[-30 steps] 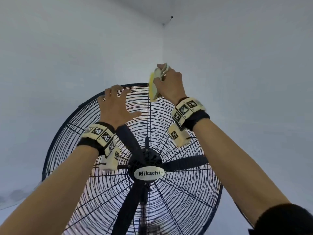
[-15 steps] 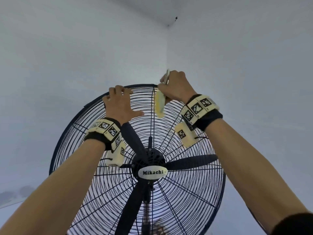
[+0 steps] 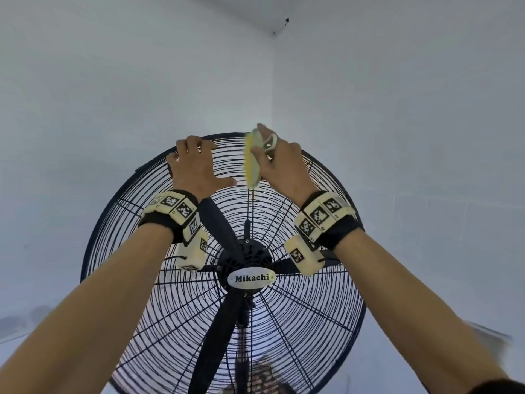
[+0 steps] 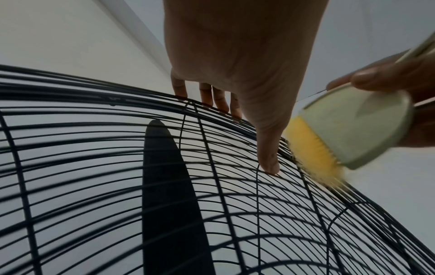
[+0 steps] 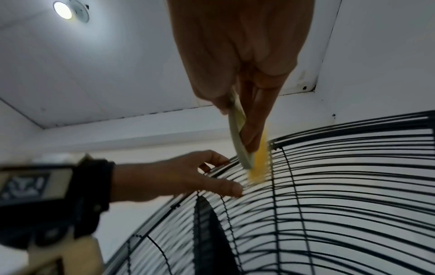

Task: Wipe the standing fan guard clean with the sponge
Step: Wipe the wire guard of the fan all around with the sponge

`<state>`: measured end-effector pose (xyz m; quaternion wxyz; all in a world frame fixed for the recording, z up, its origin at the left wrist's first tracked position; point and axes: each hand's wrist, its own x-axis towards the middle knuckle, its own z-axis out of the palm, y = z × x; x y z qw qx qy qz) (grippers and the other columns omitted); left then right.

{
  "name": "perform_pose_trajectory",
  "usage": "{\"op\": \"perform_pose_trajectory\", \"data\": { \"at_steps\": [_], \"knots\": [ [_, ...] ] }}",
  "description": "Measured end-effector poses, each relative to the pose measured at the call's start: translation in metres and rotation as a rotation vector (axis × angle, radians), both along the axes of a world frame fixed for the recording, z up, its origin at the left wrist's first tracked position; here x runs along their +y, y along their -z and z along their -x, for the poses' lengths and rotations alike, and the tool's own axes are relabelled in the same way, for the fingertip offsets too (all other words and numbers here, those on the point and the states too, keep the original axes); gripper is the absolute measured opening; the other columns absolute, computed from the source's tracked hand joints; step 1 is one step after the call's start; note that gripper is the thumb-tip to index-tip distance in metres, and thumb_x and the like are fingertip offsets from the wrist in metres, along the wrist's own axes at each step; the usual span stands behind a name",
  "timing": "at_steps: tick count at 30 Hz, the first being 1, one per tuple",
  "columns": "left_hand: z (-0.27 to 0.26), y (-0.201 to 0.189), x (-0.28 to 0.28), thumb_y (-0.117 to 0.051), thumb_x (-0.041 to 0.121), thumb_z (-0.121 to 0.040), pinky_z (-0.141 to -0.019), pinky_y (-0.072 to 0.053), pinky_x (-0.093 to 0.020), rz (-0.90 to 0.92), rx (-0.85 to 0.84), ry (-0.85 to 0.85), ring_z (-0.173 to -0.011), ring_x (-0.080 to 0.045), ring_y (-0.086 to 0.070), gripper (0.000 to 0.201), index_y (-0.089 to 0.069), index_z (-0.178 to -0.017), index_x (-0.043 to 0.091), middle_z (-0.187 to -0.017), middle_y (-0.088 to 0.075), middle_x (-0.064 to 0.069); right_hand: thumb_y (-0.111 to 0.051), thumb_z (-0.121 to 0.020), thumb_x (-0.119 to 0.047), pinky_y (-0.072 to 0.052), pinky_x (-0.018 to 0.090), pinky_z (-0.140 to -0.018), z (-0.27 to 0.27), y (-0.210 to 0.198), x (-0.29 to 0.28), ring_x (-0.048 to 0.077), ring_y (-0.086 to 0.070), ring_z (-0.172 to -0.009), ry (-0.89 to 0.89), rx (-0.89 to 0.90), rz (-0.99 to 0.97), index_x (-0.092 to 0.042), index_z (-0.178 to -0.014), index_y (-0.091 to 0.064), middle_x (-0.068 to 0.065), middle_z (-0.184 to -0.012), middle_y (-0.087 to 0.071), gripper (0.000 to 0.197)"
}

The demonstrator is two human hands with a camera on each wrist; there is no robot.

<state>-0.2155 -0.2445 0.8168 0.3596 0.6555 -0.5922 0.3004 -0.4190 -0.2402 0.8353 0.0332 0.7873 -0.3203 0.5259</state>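
The black wire fan guard [image 3: 306,308] fills the lower middle of the head view, with a white Mikachi badge [image 3: 251,278] at its hub. My left hand [image 3: 196,166] grips the top rim, fingers curled over it and thumb lying on the wires [image 4: 268,163]. Just to its right, my right hand [image 3: 284,166] holds the sponge [image 3: 251,163], yellow with a pale green back, edge-on against the upper wires. In the left wrist view the sponge [image 4: 353,126] touches the guard [image 4: 94,130] beside my thumb. In the right wrist view the sponge [image 5: 257,167] is blurred against the guard [image 5: 353,167].
Dark fan blades [image 3: 216,223] sit still behind the guard. White walls meet in a corner [image 3: 272,81] behind the fan. A round ceiling light [image 5: 62,10] glows overhead. The fan's pole [image 3: 241,365] runs down below the hub.
The sponge slid down the upper wires and has come back up to the rim. My left hand has shifted up onto the top rim, closer to the sponge.
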Motion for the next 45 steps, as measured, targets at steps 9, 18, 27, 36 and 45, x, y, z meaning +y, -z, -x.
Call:
{"op": "perform_pose_trajectory", "data": {
  "at_steps": [9,18,27,36,45],
  "knots": [
    [0.0,0.001,0.007,-0.082,0.069,-0.069,-0.107,-0.034,-0.057,0.008,-0.002,0.012,-0.136,-0.037,-0.033,0.096,-0.047,-0.142,0.018,-0.145,-0.04,-0.013,-0.053,-0.105,-0.033,-0.057,0.042,-0.096,0.001,0.038,0.001,0.029,-0.068,-0.101,-0.026,0.091,-0.061,-0.016,-0.147,-0.054,0.007,-0.103,-0.077,0.045],
    [0.006,0.095,0.031,-0.074,0.069,-0.076,-0.113,-0.028,-0.067,-0.046,-0.011,-0.02,-0.149,-0.04,-0.019,0.095,-0.036,-0.152,0.027,-0.161,-0.025,-0.012,-0.051,-0.105,-0.025,-0.059,0.036,-0.081,0.002,0.076,0.018,0.015,-0.063,-0.073,0.049,0.223,-0.105,-0.011,-0.145,-0.053,0.012,-0.093,-0.074,0.042],
    [0.011,0.11,0.04,-0.082,0.072,-0.064,-0.1,-0.041,-0.064,-0.077,0.105,-0.096,-0.136,-0.04,-0.031,0.097,-0.042,-0.142,0.031,-0.148,-0.033,-0.011,-0.047,-0.107,-0.027,-0.057,0.036,-0.068,-0.001,0.109,0.04,0.02,-0.061,-0.065,0.054,0.132,-0.16,-0.018,-0.151,-0.045,0.003,-0.07,-0.055,0.045],
    [0.006,0.108,0.048,-0.086,0.061,-0.069,-0.097,-0.044,-0.063,-0.138,0.085,-0.12,-0.131,-0.043,-0.033,0.093,-0.04,-0.146,0.037,-0.147,-0.03,-0.014,-0.048,-0.108,-0.022,-0.042,0.016,-0.037,-0.001,0.119,0.047,0.004,-0.051,-0.038,0.051,0.015,-0.039,-0.007,-0.149,-0.049,-0.006,-0.057,-0.056,0.044],
    [0.013,0.108,0.057,-0.085,0.061,-0.069,-0.098,-0.042,-0.062,-0.131,0.09,-0.094,-0.132,-0.042,-0.031,0.092,-0.042,-0.147,0.037,-0.145,-0.03,-0.014,-0.046,-0.108,-0.027,-0.051,0.024,-0.061,0.012,0.136,0.053,0.005,-0.053,-0.045,0.09,0.069,-0.11,-0.015,-0.141,-0.056,-0.001,-0.06,-0.063,0.036]
  ]
}}
